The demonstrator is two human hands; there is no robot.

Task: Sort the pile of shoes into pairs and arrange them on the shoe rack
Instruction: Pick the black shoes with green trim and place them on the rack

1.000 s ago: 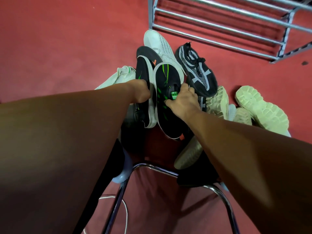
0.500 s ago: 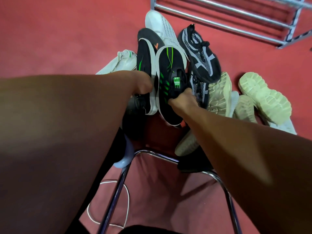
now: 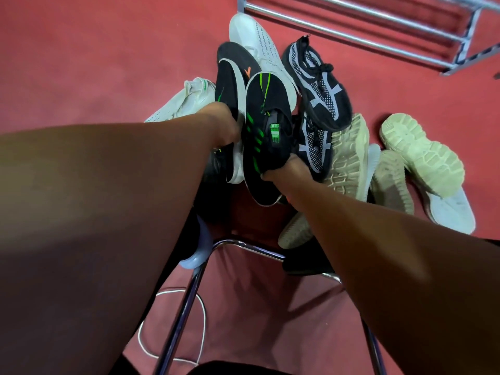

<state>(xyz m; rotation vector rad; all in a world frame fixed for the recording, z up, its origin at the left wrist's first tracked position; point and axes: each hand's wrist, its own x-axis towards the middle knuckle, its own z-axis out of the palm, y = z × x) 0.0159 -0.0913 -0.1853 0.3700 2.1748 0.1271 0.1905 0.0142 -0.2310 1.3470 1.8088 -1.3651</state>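
Now our right hand (image 3: pixel 286 169) grips the black green-striped cloth shoe (image 3: pixel 266 123) near its heel, our left hand (image 3: pixel 226 128) the black white-soled shoe (image 3: pixel 230 85). Both toes point ahead at the silver metal rack (image 3: pixel 378 31), nearer our right hand.

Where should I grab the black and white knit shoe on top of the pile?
Take the black and white knit shoe at its heel collar, from above on the shoe rack side. It lies sole down, uncovered, opening up, heel tab pointing toward the rack, so fingers can likely hook inside.
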